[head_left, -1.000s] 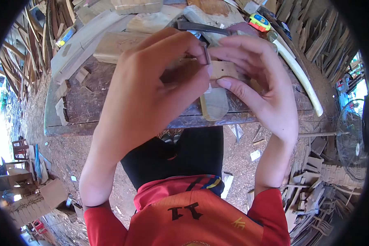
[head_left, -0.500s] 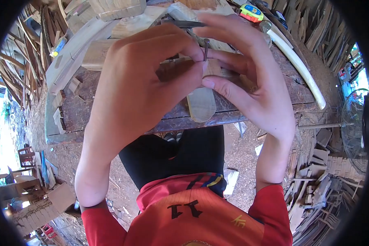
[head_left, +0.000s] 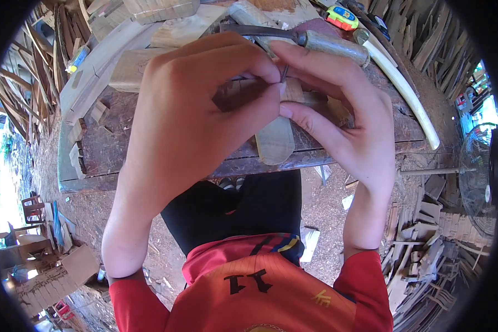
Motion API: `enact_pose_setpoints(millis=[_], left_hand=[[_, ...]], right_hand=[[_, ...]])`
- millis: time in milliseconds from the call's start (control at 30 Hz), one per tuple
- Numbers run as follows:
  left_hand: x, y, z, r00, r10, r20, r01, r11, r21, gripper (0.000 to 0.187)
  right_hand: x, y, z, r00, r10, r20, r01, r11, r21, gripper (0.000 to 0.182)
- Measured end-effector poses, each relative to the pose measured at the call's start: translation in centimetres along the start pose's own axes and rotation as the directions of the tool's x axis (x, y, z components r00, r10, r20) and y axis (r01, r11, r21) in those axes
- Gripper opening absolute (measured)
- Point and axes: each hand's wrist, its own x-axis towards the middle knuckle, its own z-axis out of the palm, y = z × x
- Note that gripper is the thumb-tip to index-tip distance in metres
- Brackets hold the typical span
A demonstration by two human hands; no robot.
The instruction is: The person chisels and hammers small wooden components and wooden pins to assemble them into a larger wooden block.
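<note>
A thin dark nail (head_left: pixel 285 73) stands pinched between the thumb and index finger of my left hand (head_left: pixel 188 105). Around the other side curls my right hand (head_left: pixel 348 105), its index fingertip close to the nail's top. Its thumb and lower fingers close on a small wooden piece (head_left: pixel 294 91) below the nail. Under both hands, a wooden strip with a rounded end (head_left: pixel 275 145) lies at the bench's near edge. Just beyond the fingers rests a chisel-like tool with a dark blade and pale handle (head_left: pixel 335 48).
The dark workbench (head_left: pixel 108 149) carries wooden blocks (head_left: pixel 130 69) and a long curved board on the left. A yellow-green tape measure (head_left: pixel 342 17) sits at the back right, near a long pale curved handle (head_left: pixel 398 83). A fan (head_left: pixel 478 180) stands at the right; scrap wood surrounds the bench.
My right index finger has lowered toward the nail's top, uncovering the handle of the tool behind it. Both hands and the nail have shifted slightly right.
</note>
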Motion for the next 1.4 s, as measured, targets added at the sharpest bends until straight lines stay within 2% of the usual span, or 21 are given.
enact_pose_setpoints(millis=[67, 167, 267, 367, 467, 533, 567, 600, 633, 700, 733, 767, 867, 967, 1067, 1167, 1267, 1300, 1367, 1400], left_hand=[[-0.1, 0.0, 0.1, 1.0, -0.025, -0.011, 0.025, 1.0, -0.01, 0.013], [-0.3, 0.2, 0.9, 0.986, -0.137, -0.095, 0.12, 0.978, -0.17, 0.013], [-0.5, 0.4, 1.1, 0.983, -0.161, -0.092, 0.14, 0.969, -0.202, 0.013], [-0.3, 0.3, 1.0, 0.993, -0.053, -0.108, 0.044, 0.995, -0.088, 0.013], [-0.2, 0.2, 1.0, 0.992, 0.006, -0.122, -0.009, 1.0, -0.024, 0.011], [-0.1, 0.3, 1.1, 0.991, 0.005, -0.132, -0.009, 1.0, -0.03, 0.012], [-0.2, 0.4, 1.2, 0.991, 0.002, -0.136, -0.006, 0.999, -0.032, 0.012], [-0.1, 0.5, 1.1, 0.991, 0.008, -0.131, -0.009, 1.0, -0.006, 0.011], [-0.2, 0.5, 1.2, 0.991, 0.005, -0.131, -0.005, 1.0, -0.002, 0.011], [-0.2, 0.7, 1.2, 0.991, 0.0, -0.131, 0.002, 1.0, 0.014, 0.011], [-0.1, 0.7, 1.2, 0.991, 0.006, -0.136, -0.004, 1.0, 0.016, 0.011], [-0.1, 0.6, 1.2, 0.99, 0.011, -0.141, -0.009, 1.0, 0.02, 0.01], [-0.3, 0.6, 1.3, 0.988, 0.016, -0.153, -0.01, 0.999, 0.039, 0.01], [-0.4, 0.4, 1.3, 0.988, 0.017, -0.154, -0.011, 0.999, 0.038, 0.01], [-0.5, 0.3, 1.3, 0.988, 0.027, -0.154, -0.021, 0.999, 0.039, 0.01], [-0.5, 0.2, 1.3, 0.984, 0.044, -0.173, -0.039, 0.999, 0.037, 0.01], [-0.5, -0.2, 1.3, 0.983, 0.051, -0.176, -0.047, 0.999, 0.022, 0.01], [-0.5, -0.3, 1.3, 0.984, 0.051, -0.171, -0.05, 0.999, 0.011, 0.01], [-0.6, -0.2, 1.3, 0.984, 0.053, -0.173, -0.051, 0.999, 0.016, 0.009], [-0.5, -0.2, 1.3, 0.983, 0.063, -0.17, -0.06, 0.998, 0.022, 0.009]], right_hand=[[-0.1, 0.1, 0.0, 1.0, 0.021, -0.004, -0.021, 0.999, 0.026, 0.056], [-0.1, 0.1, 0.0, 1.0, 0.028, -0.008, -0.027, 0.999, 0.04, 0.057], [-0.3, -0.1, 0.2, 0.999, 0.042, -0.015, -0.041, 0.997, 0.063, 0.059], [-0.2, -0.2, 0.1, 0.999, 0.042, -0.009, -0.042, 0.998, 0.052, 0.062], [0.0, -0.2, -1.1, 1.0, -0.013, 0.017, 0.014, 0.998, -0.06, 0.063], [-0.3, -0.3, -2.5, 0.997, 0.038, -0.072, -0.045, 0.994, -0.101, 0.059], [-0.7, -0.5, -3.2, 0.979, 0.108, -0.172, -0.123, 0.989, -0.078, 0.054], [-1.1, 0.1, -4.7, 0.957, 0.127, -0.261, -0.176, 0.968, -0.177, 0.048], [-1.4, 0.9, -6.5, 0.928, 0.132, -0.347, -0.233, 0.935, -0.266, 0.042], [-2.1, 1.8, -8.8, 0.86, 0.22, -0.46, -0.452, 0.748, -0.486, 0.034], [-2.9, 3.0, -10.1, 0.87, 0.251, -0.424, -0.478, 0.639, -0.603, 0.033], [-3.6, 4.5, -11.1, 0.875, 0.287, -0.391, -0.485, 0.517, -0.705, 0.032], [-4.7, 8.3, -12.6, 0.873, 0.411, -0.261, -0.438, 0.428, -0.791, 0.033], [-4.8, 10.3, -12.3, 0.938, 0.303, -0.166, -0.272, 0.349, -0.897, 0.034], [-4.7, 12.0, -12.2, 0.912, 0.379, -0.159, -0.298, 0.344, -0.89, 0.031], [-4.8, 11.8, -11.8, 0.925, 0.317, -0.211, -0.326, 0.373, -0.869, 0.029], [-3.5, 8.9, -12.4, 0.813, 0.402, -0.421, -0.563, 0.36, -0.744, 0.03], [-3.0, 7.6, -13.1, 0.828, 0.351, -0.437, -0.557, 0.429, -0.711, 0.035], [-1.2, 3.1, -13.8, 0.786, 0.385, -0.484, -0.615, 0.564, -0.551, 0.04], [-0.5, 0.8, -13.4, 0.781, 0.353, -0.515, -0.602, 0.646, -0.469, 0.044]])
